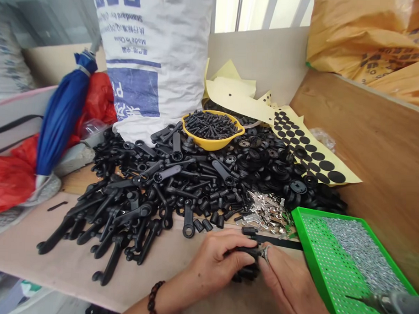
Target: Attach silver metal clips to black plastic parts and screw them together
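Note:
My left hand (217, 258), with a beaded bracelet at the wrist, is closed around a black plastic part (244, 250). My right hand (290, 283) meets it from the right, fingers pinched at the part's end. Something small and shiny shows at those fingertips, too small to name. More dark pieces (248, 272) lie just under the hands, partly hidden. Beyond them spreads a pile of black plastic crank handles (167, 174), with short black sleeves (207, 224) at its near edge. Bright metal clips (267, 211) are heaped past my right hand.
A yellow bowl (213, 143) holds black springs. Round black discs (264, 154) lie beside yellow sticker sheets (316, 154). A green tray (324, 271) of small metal pieces stands right, a power screwdriver (393, 303) above it. A white sack (158, 59) and blue umbrella (65, 110) stand behind.

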`<state>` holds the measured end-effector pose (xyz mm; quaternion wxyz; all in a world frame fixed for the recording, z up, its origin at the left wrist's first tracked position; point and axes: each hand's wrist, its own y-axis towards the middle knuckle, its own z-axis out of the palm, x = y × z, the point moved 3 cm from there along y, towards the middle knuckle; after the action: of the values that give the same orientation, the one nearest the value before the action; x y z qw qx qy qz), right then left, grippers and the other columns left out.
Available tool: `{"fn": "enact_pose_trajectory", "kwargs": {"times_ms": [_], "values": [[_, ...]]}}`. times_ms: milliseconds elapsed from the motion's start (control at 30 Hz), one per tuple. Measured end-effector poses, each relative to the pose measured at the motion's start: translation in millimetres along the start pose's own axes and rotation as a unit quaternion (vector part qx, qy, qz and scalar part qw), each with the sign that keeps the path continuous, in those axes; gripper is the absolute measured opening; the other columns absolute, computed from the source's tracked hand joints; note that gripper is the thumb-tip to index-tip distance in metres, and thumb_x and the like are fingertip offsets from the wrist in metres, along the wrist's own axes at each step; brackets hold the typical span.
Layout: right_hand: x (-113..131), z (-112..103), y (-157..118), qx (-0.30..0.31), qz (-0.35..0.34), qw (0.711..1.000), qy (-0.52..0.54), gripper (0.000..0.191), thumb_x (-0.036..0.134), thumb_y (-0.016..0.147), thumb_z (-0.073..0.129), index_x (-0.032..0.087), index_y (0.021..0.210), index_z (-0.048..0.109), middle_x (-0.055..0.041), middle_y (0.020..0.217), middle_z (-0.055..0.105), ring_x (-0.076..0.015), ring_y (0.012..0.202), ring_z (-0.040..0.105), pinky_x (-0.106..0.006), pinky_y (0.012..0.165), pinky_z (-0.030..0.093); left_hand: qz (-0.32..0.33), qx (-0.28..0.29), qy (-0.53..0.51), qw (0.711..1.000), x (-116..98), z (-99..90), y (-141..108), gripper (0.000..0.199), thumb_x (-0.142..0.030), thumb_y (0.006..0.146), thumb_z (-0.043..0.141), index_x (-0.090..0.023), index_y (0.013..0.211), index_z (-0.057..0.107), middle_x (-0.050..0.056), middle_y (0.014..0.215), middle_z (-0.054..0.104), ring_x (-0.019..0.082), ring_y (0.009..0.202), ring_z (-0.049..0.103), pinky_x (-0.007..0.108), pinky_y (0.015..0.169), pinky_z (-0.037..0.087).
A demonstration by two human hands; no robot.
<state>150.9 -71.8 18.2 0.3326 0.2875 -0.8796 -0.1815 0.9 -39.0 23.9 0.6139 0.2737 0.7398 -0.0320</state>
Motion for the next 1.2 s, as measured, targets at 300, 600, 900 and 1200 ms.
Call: {"fn": "enact_pose_trajectory", "kwargs": {"times_ms": [300, 600, 900, 1200], "values": [[0, -5, -2, 0.002, -0.071, 0.996, -0.052, 0.020, 0.011, 0.091, 0.036, 0.022, 0.077, 0.045, -0.0042, 0.070, 0.057, -0.0182, 0.067, 0.058, -0.028, 0.058, 0.046, -0.124, 0.075, -0.057, 0.988, 4, 2.4, -1, 0.028, -0.032, 0.086, 0.056, -0.011, 0.095, 0.074, 0.007, 0.072, 0.070, 0.016, 0.061, 0.061, 0.022, 0.055, 0.046], [9, -7, 0, 0.056, 0.098, 0.980, 0.164, 0.027, 0.021, 0.098, 0.029, 0.023, 0.088, 0.053, -0.0012, 0.070, 0.061, -0.0152, 0.061, 0.061, -0.023, 0.056, 0.049, 0.103, 0.081, 0.109, 0.985, -21, 0.3, -3, 0.024, -0.020, 0.093, 0.048, -0.006, 0.104, 0.064, 0.014, 0.088, 0.068, 0.020, 0.083, 0.062, 0.029, 0.075, 0.051], [2, -4, -3, -0.034, -0.005, 0.999, 0.014, 0.022, 0.017, 0.095, 0.034, 0.022, 0.077, 0.046, 0.0002, 0.061, 0.054, -0.0139, 0.053, 0.054, -0.023, 0.053, 0.046, -0.057, 0.048, -0.037, 0.997, 0, 7.1, -2, 0.029, -0.032, 0.089, 0.054, -0.010, 0.097, 0.072, 0.009, 0.077, 0.070, 0.017, 0.067, 0.062, 0.025, 0.061, 0.049], [-5, 12, -17, -0.016, 0.172, 0.973, 0.156, 0.030, 0.024, 0.098, 0.031, 0.021, 0.074, 0.050, 0.0008, 0.060, 0.054, -0.0128, 0.053, 0.054, -0.023, 0.052, 0.045, 0.032, 0.005, 0.034, 0.999, -6, 12.2, -9, 0.021, -0.022, 0.090, 0.052, -0.011, 0.100, 0.068, 0.011, 0.085, 0.069, 0.019, 0.078, 0.063, 0.029, 0.072, 0.051]]}}
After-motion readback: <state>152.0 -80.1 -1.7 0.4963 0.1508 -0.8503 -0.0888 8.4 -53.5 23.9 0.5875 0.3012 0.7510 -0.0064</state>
